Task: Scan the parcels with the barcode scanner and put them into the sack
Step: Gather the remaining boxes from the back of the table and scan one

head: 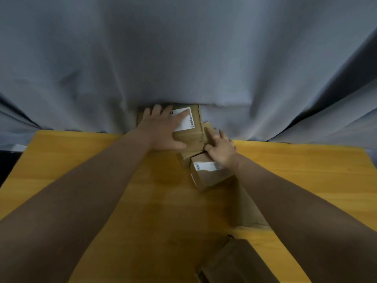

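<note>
Head view is showing the left hand (159, 129) spreading flat over a box (191, 137) at the desk's (102, 160) far edge, thumb pressing its near face. The right hand (221, 148), fingers straight, is resting on a second box (209, 128) just beside. The white label (184, 121) is reading too blurred to make out.
</note>
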